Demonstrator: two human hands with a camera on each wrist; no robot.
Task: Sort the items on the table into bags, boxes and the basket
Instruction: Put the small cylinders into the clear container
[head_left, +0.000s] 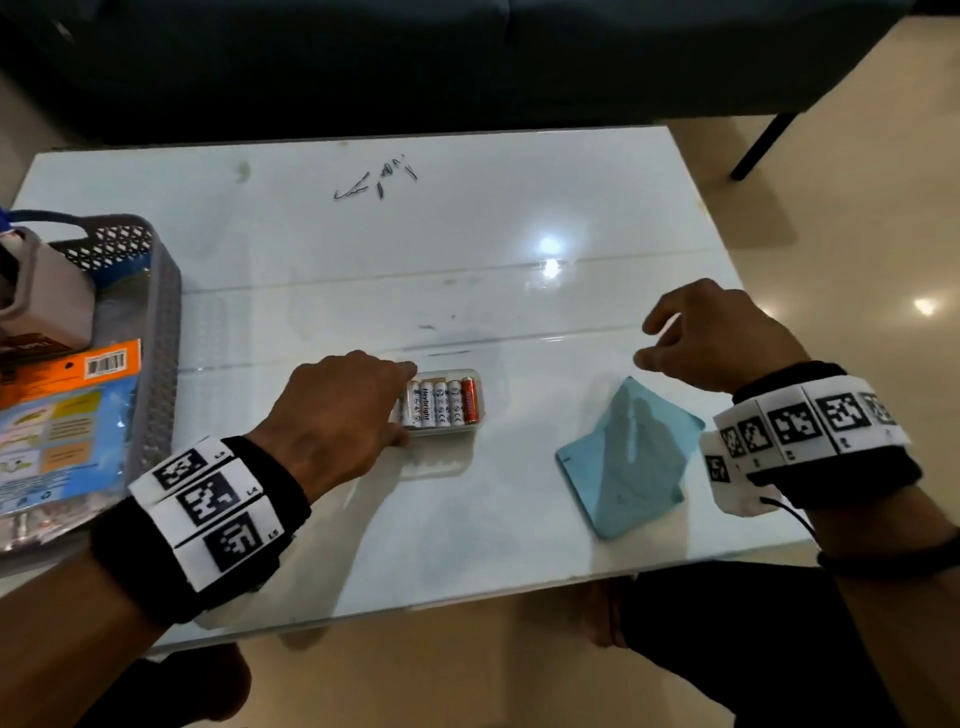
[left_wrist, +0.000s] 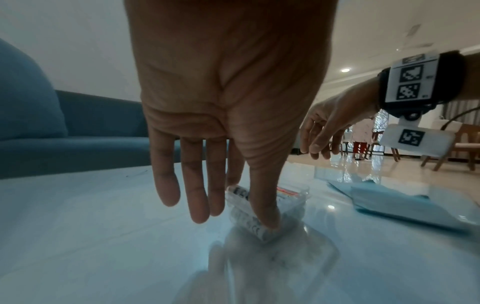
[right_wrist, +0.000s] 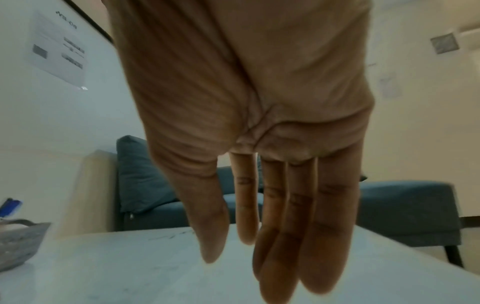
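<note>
A clear plastic case of AA batteries (head_left: 445, 401), white cells with one orange cell at the end, lies flat on the white tabletop (head_left: 363, 249), and everything else is placed from it. The left hand (head_left: 340, 402) is on the case's near-left end: in the left wrist view its thumb (left_wrist: 265, 207) presses down on the case's near corner and the forefinger reaches the far side, so the hand pinches the case between thumb and forefinger, while the other three fingers (left_wrist: 193, 191) hang straight and loose beside it, clear of the tabletop. To the right of the case, well apart from it, a light blue flat pouch (head_left: 631, 460) rests on the tabletop with one corner toward the case. The right hand (head_left: 711, 338) hovers beyond that pouch, right of the case, holding nothing; its fingers (right_wrist: 309, 216) hang nearly straight and relaxed, thumb apart. Far left of the case, at the tabletop's edge, stands a grey mesh basket (head_left: 156, 332) holding a blue-and-orange packet (head_left: 62, 415) and a grey box (head_left: 47, 296).
</note>
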